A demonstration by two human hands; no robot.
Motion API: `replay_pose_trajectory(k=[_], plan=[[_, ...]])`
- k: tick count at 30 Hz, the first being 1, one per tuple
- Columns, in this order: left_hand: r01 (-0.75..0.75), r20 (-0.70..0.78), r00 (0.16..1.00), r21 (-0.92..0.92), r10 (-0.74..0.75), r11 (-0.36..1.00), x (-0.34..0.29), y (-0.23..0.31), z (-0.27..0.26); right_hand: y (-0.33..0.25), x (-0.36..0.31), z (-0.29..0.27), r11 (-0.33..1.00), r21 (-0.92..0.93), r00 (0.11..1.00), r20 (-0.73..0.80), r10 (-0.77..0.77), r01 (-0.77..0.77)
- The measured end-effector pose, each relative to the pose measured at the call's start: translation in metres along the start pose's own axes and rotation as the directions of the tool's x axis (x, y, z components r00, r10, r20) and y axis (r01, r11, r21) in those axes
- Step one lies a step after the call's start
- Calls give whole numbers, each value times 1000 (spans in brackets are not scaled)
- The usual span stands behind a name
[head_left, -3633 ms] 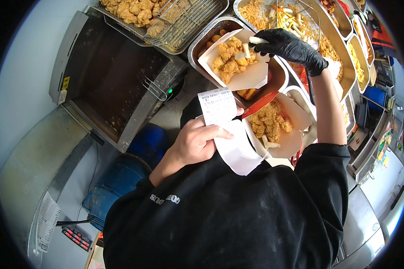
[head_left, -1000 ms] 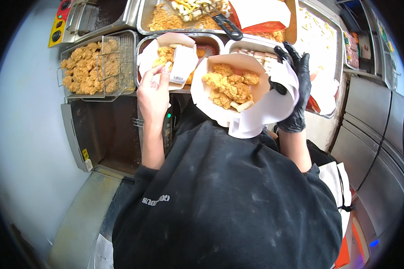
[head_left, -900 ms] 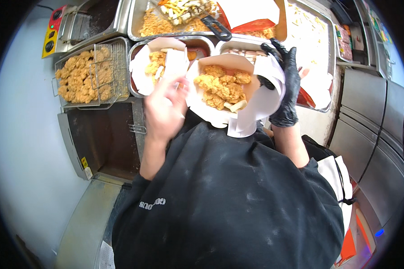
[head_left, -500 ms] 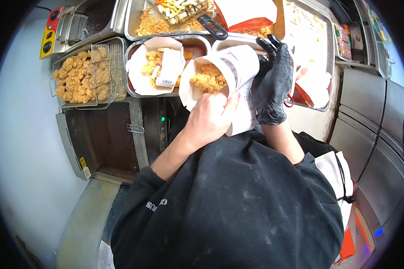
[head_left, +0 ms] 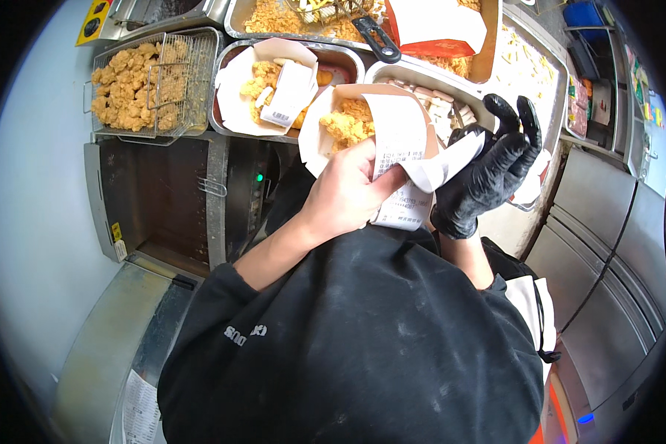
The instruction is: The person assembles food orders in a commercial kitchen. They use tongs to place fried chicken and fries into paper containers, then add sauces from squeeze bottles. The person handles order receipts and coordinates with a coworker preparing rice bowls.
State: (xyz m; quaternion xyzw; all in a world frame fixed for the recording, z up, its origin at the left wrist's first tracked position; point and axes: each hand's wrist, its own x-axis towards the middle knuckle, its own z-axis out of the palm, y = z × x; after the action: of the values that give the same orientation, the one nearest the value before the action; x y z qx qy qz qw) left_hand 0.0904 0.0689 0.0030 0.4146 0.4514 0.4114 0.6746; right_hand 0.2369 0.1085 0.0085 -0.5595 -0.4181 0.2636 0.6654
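Note:
My bare left hand (head_left: 348, 189) is closed on a long printed receipt (head_left: 403, 196), its thumb pressing the paper. The receipt lies against the near right side of an open white paper box (head_left: 318, 137) holding fried chicken (head_left: 348, 122). Whether those fingers also grip the box is hidden. On the right, my right hand (head_left: 488, 174) wears a black glove, its fingers stretched upward and apart. A curled white end of the paper (head_left: 451, 163) rests against its palm side. Farther left, another open box (head_left: 233, 96) of fried chicken with a small white carton (head_left: 292, 89) sits on a metal tray.
A wire basket of fried chicken (head_left: 137, 89) stands at the far left. Behind lie a large metal tray (head_left: 333, 37) with a black-handled wire scoop (head_left: 377, 41), a red-and-white box (head_left: 436, 29), and a tray of fries (head_left: 522, 66). Metal cabinets (head_left: 599, 222) line the right.
My right hand has moved right and spread its fingers, and the receipt has bent over towards it. A tray of pale pieces behind the box has come into view. The whole view has shifted slightly.

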Motion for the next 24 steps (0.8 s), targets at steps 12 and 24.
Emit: replay_pose_trajectory(k=[12,24], plan=[[-341,-62,924,312,377,887,-22,-11,-12,-11,-34,-41,909,405,917,392,-72,-102],[-571,74,805,363,588,736,-22,-14,-13,-12,-45,-65,888,423,780,611,-133,-180]])
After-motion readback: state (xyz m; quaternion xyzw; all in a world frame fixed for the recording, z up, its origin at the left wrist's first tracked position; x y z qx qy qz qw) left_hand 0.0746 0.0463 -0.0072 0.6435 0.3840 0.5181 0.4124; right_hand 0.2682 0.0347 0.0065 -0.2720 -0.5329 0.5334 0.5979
